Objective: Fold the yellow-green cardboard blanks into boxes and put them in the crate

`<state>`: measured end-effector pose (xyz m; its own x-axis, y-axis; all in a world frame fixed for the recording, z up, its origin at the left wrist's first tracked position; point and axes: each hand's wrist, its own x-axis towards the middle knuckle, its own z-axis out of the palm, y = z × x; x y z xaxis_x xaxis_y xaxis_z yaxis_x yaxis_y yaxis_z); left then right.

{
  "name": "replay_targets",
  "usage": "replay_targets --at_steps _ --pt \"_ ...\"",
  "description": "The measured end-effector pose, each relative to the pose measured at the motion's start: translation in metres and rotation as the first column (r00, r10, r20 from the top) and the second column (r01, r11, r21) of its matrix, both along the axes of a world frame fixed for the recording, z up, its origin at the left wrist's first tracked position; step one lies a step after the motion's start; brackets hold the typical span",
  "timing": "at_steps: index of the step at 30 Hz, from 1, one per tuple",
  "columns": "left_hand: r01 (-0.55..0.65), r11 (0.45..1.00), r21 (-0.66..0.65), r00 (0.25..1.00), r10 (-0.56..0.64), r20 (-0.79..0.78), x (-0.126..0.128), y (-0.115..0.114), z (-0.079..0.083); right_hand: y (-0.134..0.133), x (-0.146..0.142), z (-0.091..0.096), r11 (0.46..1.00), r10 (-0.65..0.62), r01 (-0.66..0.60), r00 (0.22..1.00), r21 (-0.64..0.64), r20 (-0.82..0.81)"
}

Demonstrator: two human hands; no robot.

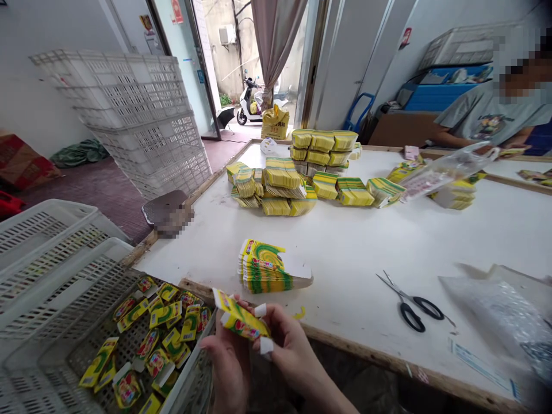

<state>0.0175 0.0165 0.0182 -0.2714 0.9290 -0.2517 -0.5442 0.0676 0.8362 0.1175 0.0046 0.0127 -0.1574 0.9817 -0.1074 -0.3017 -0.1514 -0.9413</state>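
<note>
A small yellow-and-green printed carton is held tilted between my two hands, just in front of the table edge. My right hand grips its right end with thumb and fingers; small white pieces show at the fingertips, and I cannot tell whether they are flaps or finger wraps. My left hand supports the carton from behind with its fingers, its thumb standing away from it. Beyond them on the table lies a fanned stack of flat cartons. Below left, a white plastic crate contains several folded cartons.
Black-handled scissors lie open on the white table, with a clear plastic bag at right. Bundled carton stacks stand farther back. Tall white crates rise at left. Another person sits at the far right.
</note>
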Motion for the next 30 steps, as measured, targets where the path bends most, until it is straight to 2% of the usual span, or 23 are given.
replay_targets --at_steps 1,2,5,7,9,12,14,16,17,18,19,20,23,24,26,28,30 --pt "-0.012 1.0 -0.011 0.997 0.013 0.076 0.0 -0.003 -0.005 0.002 0.003 -0.003 1.0 -0.015 0.015 1.0 0.016 0.002" --pt "-0.021 1.0 -0.015 0.996 0.022 0.082 -0.001 -0.005 -0.01 0.003 0.006 -0.005 0.999 -0.023 0.023 0.999 0.034 0.027" --pt "-0.011 1.0 -0.009 1.0 0.011 0.003 -0.01 -0.007 -0.021 0.005 0.02 -0.006 0.988 -0.078 0.041 0.964 0.146 0.256" --pt "0.116 0.993 0.01 0.993 -0.116 -0.034 -0.023 -0.003 -0.022 0.006 0.034 -0.002 0.969 -0.129 0.023 0.898 0.248 0.421" --pt "0.316 0.948 0.035 0.948 -0.314 -0.051 -0.041 0.003 -0.018 0.006 0.048 0.004 0.94 -0.131 -0.076 0.82 0.333 0.557" --pt "0.577 0.816 0.047 0.809 -0.563 -0.168 -0.061 0.01 -0.01 0.005 0.064 0.013 0.862 -0.076 -0.339 0.647 0.376 0.759" --pt "0.713 0.7 -0.035 0.651 -0.68 -0.337 -0.064 0.011 -0.008 0.004 0.065 0.016 0.792 -0.08 -0.477 0.539 0.382 0.839" --pt "0.809 0.574 -0.131 0.456 -0.752 -0.476 -0.056 0.009 -0.01 0.004 0.061 0.015 0.731 -0.136 -0.532 0.501 0.428 0.855" --pt "0.832 0.529 -0.166 0.383 -0.765 -0.517 -0.05 0.008 -0.013 0.003 0.057 0.014 0.714 -0.181 -0.52 0.51 0.469 0.841" --pt "0.834 0.519 -0.185 0.353 -0.761 -0.545 -0.044 0.006 -0.017 0.004 0.054 0.013 0.706 -0.235 -0.484 0.528 0.517 0.816" --pt "0.814 0.547 -0.194 0.361 -0.739 -0.568 -0.038 0.004 -0.021 0.004 0.052 0.011 0.705 -0.296 -0.427 0.549 0.567 0.782" --pt "0.776 0.598 -0.198 0.392 -0.704 -0.592 -0.033 0.003 -0.026 0.005 0.05 0.009 0.7 -0.358 -0.358 0.572 0.618 0.738" --pt "0.593 0.784 -0.185 0.522 -0.548 -0.654 -0.025 0.0 -0.038 0.005 0.047 0.001 0.66 -0.525 -0.132 0.623 0.739 0.58" --pt "0.539 0.824 -0.175 0.557 -0.505 -0.659 -0.023 -0.001 -0.04 0.004 0.046 -0.003 0.64 -0.566 -0.068 0.632 0.765 0.53" --pt "0.468 0.87 -0.154 0.614 -0.445 -0.652 -0.019 -0.003 -0.04 0.001 0.04 -0.011 0.623 -0.619 0.04 0.637 0.781 0.46" --pt "0.429 0.893 -0.135 0.654 -0.41 -0.636 -0.014 -0.006 -0.035 -0.004 0.031 -0.018 0.655 -0.617 0.141 0.667 0.742 0.418" --pt "0.411 0.905 -0.108 0.679 -0.383 -0.626 -0.009 -0.009 -0.028 -0.01 0.023 -0.022 0.752 -0.548 0.274 0.766 0.6 0.337"
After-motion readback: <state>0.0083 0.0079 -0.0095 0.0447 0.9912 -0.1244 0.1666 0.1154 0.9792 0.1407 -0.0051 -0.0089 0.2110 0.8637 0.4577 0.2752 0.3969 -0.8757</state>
